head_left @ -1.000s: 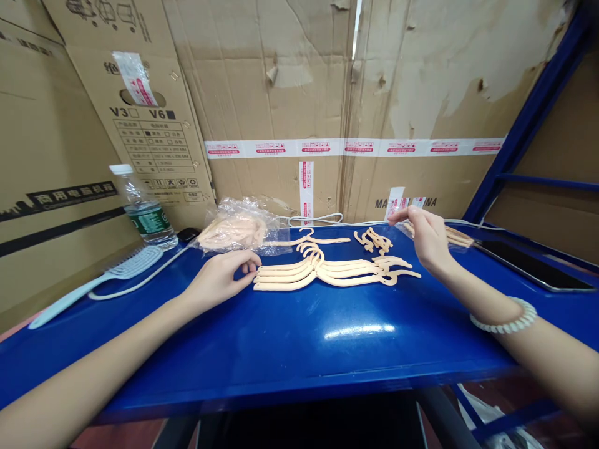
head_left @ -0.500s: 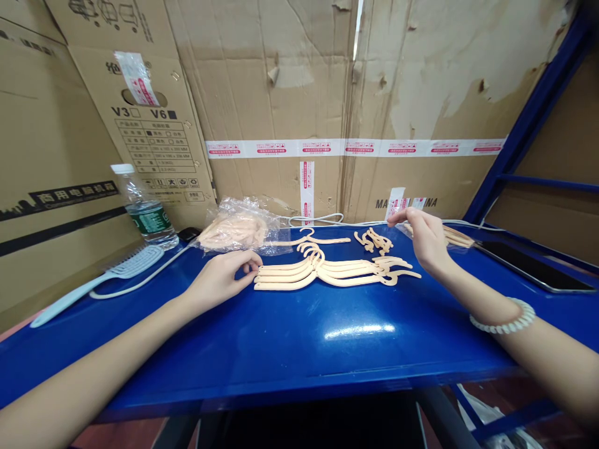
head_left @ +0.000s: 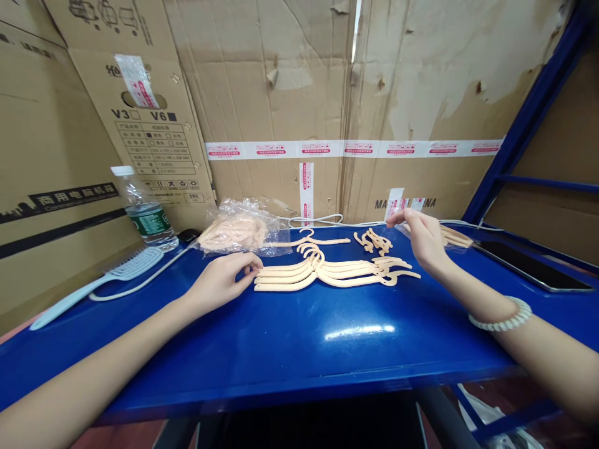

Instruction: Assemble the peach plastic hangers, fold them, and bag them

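A row of several pale peach plastic hangers [head_left: 327,272] lies flat on the blue table [head_left: 299,349]. My left hand [head_left: 222,280] rests at the left ends of the hangers, fingers curled and touching them. My right hand [head_left: 421,240] reaches to the back right, fingers pinched on a clear plastic bag of peach parts [head_left: 456,237]. A small heap of loose peach hooks [head_left: 374,241] lies just left of that hand. A single hanger [head_left: 318,238] lies behind the row.
A clear bag of peach parts [head_left: 238,229] sits at the back left. A water bottle [head_left: 145,209], a pale blue hairbrush [head_left: 98,284] and a white cable [head_left: 318,219] are also there. A dark phone [head_left: 533,267] lies at right. Cardboard boxes [head_left: 299,106] wall the back.
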A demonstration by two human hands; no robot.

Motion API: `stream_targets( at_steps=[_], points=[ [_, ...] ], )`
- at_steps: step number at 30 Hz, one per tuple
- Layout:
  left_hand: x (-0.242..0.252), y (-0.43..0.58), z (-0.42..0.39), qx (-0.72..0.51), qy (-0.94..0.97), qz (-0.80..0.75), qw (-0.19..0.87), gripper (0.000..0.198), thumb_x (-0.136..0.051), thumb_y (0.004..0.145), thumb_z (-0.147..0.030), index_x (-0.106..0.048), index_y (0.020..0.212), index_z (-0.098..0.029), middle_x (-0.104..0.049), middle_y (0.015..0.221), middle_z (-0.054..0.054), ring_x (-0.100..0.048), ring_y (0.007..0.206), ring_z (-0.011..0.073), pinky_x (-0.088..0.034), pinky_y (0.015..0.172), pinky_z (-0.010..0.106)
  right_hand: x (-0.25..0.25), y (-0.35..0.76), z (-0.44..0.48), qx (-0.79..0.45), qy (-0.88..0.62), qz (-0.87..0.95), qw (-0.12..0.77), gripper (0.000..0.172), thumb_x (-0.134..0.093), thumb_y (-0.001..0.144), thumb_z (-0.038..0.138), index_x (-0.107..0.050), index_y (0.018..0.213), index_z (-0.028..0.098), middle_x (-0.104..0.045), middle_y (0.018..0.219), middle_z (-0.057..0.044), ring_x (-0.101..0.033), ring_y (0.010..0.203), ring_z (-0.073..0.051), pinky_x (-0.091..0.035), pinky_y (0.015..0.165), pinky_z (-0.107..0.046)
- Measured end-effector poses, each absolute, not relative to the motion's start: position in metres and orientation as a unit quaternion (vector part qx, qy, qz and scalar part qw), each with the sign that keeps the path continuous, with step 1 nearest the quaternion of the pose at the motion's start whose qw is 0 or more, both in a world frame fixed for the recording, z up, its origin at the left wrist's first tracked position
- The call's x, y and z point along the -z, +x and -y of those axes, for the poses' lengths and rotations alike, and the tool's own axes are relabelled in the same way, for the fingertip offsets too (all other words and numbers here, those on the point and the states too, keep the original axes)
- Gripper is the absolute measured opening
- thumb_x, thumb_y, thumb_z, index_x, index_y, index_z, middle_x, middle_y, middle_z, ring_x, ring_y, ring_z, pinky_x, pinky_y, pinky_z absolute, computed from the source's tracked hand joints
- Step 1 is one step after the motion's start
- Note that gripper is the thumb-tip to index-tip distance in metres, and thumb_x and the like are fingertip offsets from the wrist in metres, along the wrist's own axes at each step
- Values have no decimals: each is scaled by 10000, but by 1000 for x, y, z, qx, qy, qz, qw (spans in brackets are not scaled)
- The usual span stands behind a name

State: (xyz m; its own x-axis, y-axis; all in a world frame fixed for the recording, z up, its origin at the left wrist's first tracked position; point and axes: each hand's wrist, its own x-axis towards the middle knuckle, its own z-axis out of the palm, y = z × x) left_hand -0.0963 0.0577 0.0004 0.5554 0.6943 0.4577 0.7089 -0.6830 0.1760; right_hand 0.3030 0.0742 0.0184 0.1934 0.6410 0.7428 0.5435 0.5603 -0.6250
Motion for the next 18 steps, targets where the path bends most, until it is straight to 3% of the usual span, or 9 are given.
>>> stream_targets(
  at_steps=[14,18],
  points=[
    [0,-98,-57,253,-886,388,11,218,-382,932,-238,-599,919,-212,-678,877,28,-623,819,180,-464,740,277,-9,306,-83,-60,-471,645,599,372,-422,898,424,-653,669,242,-687,708,-39,-641,753,-225,-480,761,-374],
    [-1,-97,-56,251,-886,389,7,237,-355,937,-220,-591,916,-215,-671,858,19,-624,812,176,-461,729,276,-6,304,-88,-73,-496,667,551,327,-456,872,400,-663,700,215,-705,746,-35,-651,774,-218,-480,763,-353]
  ],
)
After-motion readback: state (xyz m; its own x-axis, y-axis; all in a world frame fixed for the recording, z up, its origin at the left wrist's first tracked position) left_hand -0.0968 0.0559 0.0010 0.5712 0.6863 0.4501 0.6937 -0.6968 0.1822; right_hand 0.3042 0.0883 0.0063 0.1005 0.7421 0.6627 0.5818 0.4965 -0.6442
